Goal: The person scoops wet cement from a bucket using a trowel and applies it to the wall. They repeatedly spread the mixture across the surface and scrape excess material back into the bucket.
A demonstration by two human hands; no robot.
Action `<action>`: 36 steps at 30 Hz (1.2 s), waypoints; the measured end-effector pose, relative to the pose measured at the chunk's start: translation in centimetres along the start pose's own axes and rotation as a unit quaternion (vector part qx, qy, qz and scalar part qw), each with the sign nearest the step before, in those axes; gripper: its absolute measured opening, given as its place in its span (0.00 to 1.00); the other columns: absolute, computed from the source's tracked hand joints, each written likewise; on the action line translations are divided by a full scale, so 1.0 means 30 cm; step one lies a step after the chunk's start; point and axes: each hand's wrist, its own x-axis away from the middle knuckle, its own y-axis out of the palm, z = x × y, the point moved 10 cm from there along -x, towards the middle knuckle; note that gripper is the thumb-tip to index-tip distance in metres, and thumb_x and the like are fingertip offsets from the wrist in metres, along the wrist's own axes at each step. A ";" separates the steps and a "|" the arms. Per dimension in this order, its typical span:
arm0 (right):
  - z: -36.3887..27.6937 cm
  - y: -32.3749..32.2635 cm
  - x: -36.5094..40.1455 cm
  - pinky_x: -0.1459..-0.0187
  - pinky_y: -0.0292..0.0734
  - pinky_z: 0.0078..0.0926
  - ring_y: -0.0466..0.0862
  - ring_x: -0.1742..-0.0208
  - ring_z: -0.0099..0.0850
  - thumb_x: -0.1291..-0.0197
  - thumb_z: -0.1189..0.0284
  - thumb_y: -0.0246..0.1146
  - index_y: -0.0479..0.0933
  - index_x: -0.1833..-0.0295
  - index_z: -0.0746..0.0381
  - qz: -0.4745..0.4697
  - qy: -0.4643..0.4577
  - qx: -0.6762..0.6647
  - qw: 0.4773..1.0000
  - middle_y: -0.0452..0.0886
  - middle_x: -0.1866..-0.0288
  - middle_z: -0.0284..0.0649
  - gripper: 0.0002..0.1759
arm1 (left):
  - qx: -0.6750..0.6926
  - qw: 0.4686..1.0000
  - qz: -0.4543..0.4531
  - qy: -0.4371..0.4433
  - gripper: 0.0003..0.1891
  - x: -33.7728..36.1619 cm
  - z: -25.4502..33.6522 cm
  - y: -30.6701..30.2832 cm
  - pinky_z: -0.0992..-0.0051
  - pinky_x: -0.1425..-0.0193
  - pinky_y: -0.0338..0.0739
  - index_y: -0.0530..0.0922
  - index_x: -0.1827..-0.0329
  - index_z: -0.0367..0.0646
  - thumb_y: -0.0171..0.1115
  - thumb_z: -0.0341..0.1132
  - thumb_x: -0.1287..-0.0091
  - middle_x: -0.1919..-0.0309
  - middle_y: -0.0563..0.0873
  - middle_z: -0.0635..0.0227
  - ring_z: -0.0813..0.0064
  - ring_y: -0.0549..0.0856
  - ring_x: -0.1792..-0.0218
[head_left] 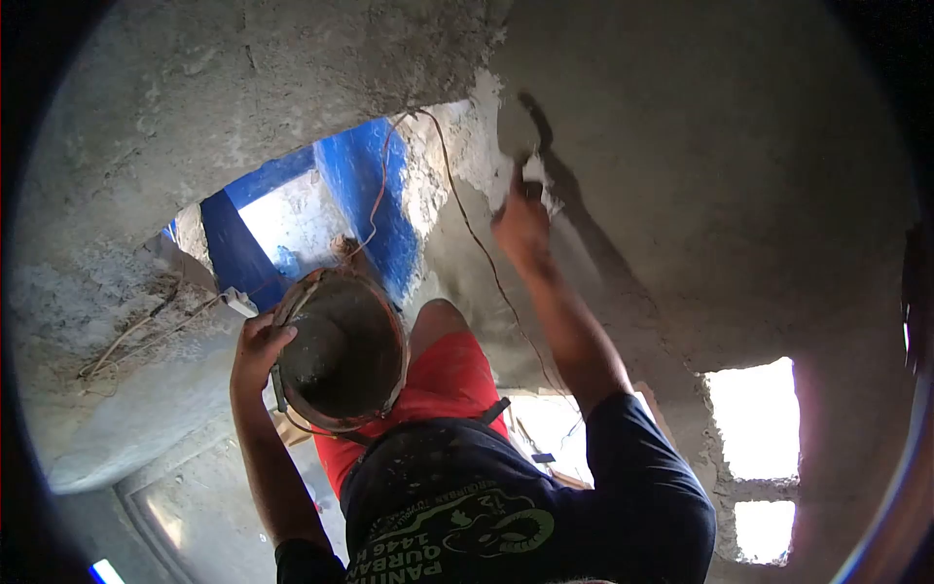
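Note:
My left hand (261,352) grips the rim of a round bucket (355,341), with the thumb over its edge. Grey wet material (313,352) lies inside the bucket, which is held in front of my red shorts. Up against the grey wall (681,195), my right hand (523,222) is closed, slightly blurred, beside a patch of rough, lighter wall (477,156). What it holds is too dark and small to make out. A long shadow falls on the wall beside this hand.
A thin cable (477,229) hangs down the wall from the corner of a blue-framed opening (365,185). A white socket block (239,302) with wires is near my left hand. Two bright openings (754,419) pierce the wall at the lower right.

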 end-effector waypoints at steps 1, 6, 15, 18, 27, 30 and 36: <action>-0.011 -0.035 -0.050 0.48 0.82 0.45 0.81 0.45 0.57 0.48 0.77 0.62 0.49 0.20 0.67 0.030 -0.027 -0.014 0.999 0.72 0.39 0.66 0.49 | -0.024 1.000 -0.013 -0.002 0.19 -0.012 -0.015 0.001 0.78 0.51 0.72 0.84 0.45 0.35 0.67 0.32 0.39 0.63 0.85 0.75 0.83 0.79 0.60; 0.053 0.073 -0.233 0.47 0.82 0.48 0.83 0.47 0.58 0.45 0.77 0.62 0.57 0.24 0.69 -0.084 -0.034 0.048 0.995 0.73 0.39 0.69 0.42 | -0.112 0.993 -0.039 -0.008 0.20 -0.045 -0.023 0.018 0.78 0.57 0.71 0.83 0.44 0.35 0.66 0.33 0.40 0.66 0.81 0.78 0.84 0.75 0.64; 0.005 -0.068 -0.069 0.53 0.86 0.41 0.88 0.54 0.52 0.41 0.76 0.62 0.61 0.26 0.68 0.016 -0.043 0.129 0.991 0.73 0.37 0.66 0.36 | -0.076 0.997 -0.021 0.018 0.22 0.005 0.021 0.017 0.78 0.55 0.71 0.82 0.41 0.35 0.65 0.31 0.39 0.62 0.84 0.77 0.84 0.77 0.61; 0.106 -0.057 -0.048 0.54 0.86 0.40 0.86 0.50 0.50 0.44 0.76 0.65 0.61 0.26 0.67 0.006 -0.030 0.133 0.991 0.76 0.40 0.63 0.39 | -0.046 0.998 -0.040 0.012 0.20 -0.012 0.032 0.031 0.78 0.55 0.72 0.82 0.44 0.35 0.65 0.30 0.39 0.63 0.84 0.76 0.84 0.77 0.61; 0.008 -0.137 -0.052 0.49 0.84 0.45 0.84 0.46 0.56 0.45 0.75 0.66 0.58 0.24 0.69 0.073 -0.083 0.131 0.985 0.76 0.40 0.64 0.42 | -0.043 0.999 -0.010 0.010 0.12 0.014 0.026 0.027 0.76 0.61 0.71 0.84 0.56 0.35 0.67 0.31 0.41 0.70 0.81 0.77 0.84 0.76 0.66; 0.012 -0.133 -0.194 0.47 0.83 0.45 0.82 0.43 0.56 0.45 0.73 0.66 0.64 0.28 0.70 0.013 -0.070 0.126 0.990 0.78 0.43 0.63 0.37 | -0.050 0.999 -0.008 0.019 0.11 -0.012 0.020 0.034 0.76 0.62 0.71 0.83 0.57 0.35 0.68 0.30 0.42 0.71 0.82 0.74 0.83 0.76 0.68; 0.060 0.169 -0.079 0.49 0.82 0.47 0.83 0.43 0.55 0.43 0.72 0.64 0.77 0.44 0.70 -0.118 -0.058 0.133 0.982 0.81 0.44 0.59 0.21 | -0.037 0.999 0.018 0.016 0.16 0.021 0.029 0.015 0.77 0.61 0.69 0.84 0.51 0.34 0.66 0.30 0.42 0.69 0.80 0.79 0.83 0.73 0.67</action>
